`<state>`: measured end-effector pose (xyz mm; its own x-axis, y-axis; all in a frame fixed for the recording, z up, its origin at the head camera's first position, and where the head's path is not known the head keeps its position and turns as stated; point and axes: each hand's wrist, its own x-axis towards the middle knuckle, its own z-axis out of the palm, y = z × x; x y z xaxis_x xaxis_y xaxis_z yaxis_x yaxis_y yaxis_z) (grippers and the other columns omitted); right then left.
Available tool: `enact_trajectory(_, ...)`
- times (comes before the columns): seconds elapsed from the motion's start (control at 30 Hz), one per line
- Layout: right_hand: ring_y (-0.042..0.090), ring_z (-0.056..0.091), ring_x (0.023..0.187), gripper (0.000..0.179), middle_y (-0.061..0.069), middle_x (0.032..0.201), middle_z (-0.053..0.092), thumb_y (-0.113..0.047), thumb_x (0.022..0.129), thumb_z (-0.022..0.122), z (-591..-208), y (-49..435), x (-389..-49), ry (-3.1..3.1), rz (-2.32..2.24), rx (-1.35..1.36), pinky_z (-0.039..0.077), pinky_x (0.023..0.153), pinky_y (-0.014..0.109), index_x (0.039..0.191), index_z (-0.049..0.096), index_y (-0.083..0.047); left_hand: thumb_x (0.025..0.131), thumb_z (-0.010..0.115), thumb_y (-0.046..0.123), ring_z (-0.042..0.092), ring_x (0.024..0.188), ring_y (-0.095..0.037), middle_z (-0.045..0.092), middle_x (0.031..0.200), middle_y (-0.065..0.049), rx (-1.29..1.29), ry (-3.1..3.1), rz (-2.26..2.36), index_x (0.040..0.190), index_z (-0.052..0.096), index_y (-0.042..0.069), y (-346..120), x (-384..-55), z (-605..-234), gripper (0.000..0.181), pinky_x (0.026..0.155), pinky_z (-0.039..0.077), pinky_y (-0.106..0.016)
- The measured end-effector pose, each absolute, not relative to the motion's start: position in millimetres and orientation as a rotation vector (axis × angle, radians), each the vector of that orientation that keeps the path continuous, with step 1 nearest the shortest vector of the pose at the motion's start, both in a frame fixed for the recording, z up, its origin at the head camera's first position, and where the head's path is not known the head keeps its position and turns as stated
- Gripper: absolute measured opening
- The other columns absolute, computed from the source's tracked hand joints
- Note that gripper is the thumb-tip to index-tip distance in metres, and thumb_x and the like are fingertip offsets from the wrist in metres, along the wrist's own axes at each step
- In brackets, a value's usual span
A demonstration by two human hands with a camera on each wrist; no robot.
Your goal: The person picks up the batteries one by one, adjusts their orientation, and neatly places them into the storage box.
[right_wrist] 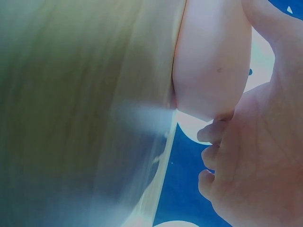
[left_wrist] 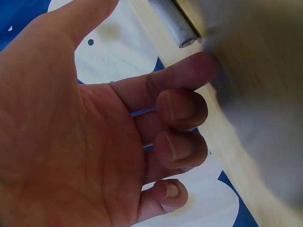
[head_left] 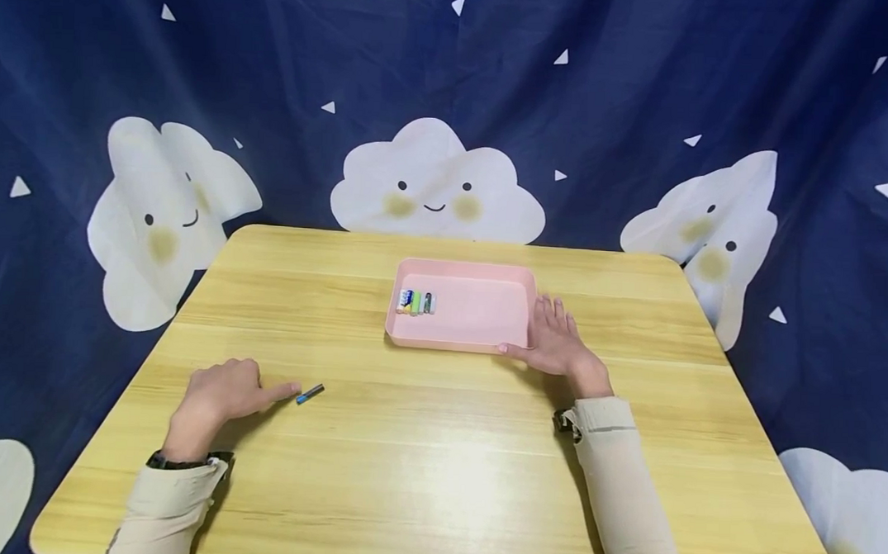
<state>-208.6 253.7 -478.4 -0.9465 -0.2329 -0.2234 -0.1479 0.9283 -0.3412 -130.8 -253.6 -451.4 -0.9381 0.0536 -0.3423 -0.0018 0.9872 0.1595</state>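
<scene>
On the table's left half lies a small battery, dark with a blue end. Its silvery end shows at the top of the left wrist view. My left hand is beside it, with one digit stretched towards it and the other fingers bent, gripping nothing. Whether that fingertip touches the battery, I cannot tell. My right hand rests against the near right corner of a pink tray, thumb along the front rim and fingers spread by the right side. Several batteries lie in a row at the tray's left end.
The light wood table has rounded corners. Behind it and at both sides hangs a dark blue curtain printed with smiling clouds and white triangles. Both wrists wear dark bands under beige sleeves.
</scene>
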Motion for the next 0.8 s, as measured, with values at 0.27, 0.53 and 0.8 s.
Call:
enact_trajectory(0.27, 0.048, -0.011, 0.159, 0.127, 0.027, 0.171, -0.009, -0.078, 0.090, 0.053, -480, 254, -208, 2.820, -0.479, -0.285, -0.002, 0.128, 0.062, 0.161, -0.007, 0.008, 0.088, 0.064, 0.071, 0.040, 0.054, -0.015, 0.034, 0.058, 0.004, 0.064, 2.795, 0.202, 0.054, 0.046, 0.019, -251, -130, -459, 0.064, 0.053, 0.032, -0.034)
enact_trajectory(0.53, 0.048, -0.011, 0.159, 0.127, 0.026, 0.171, -0.010, -0.079, 0.090, 0.052, -480, 255, -209, 2.815, -0.465, -0.277, -0.002, 0.128, 0.062, 0.161, -0.007, 0.008, 0.089, 0.066, 0.061, 0.048, 0.061, -0.020, 0.045, 0.065, 0.000, 0.069, 2.799, 0.179, 0.057, 0.046, 0.019, -256, -134, -457, 0.056, 0.057, 0.037, -0.039)
enact_trajectory(0.8, 0.049, -0.010, 0.159, 0.127, 0.027, 0.171, -0.008, -0.080, 0.090, 0.051, -480, 255, -209, 2.820, -0.461, -0.286, -0.002, 0.128, 0.062, 0.161, -0.006, 0.008, 0.088, 0.069, 0.051, 0.047, 0.059, -0.018, 0.047, 0.064, 0.001, 0.151, 2.880, 0.228, 0.064, 0.053, 0.017, -263, -142, -457, 0.045, 0.053, 0.034, -0.036)
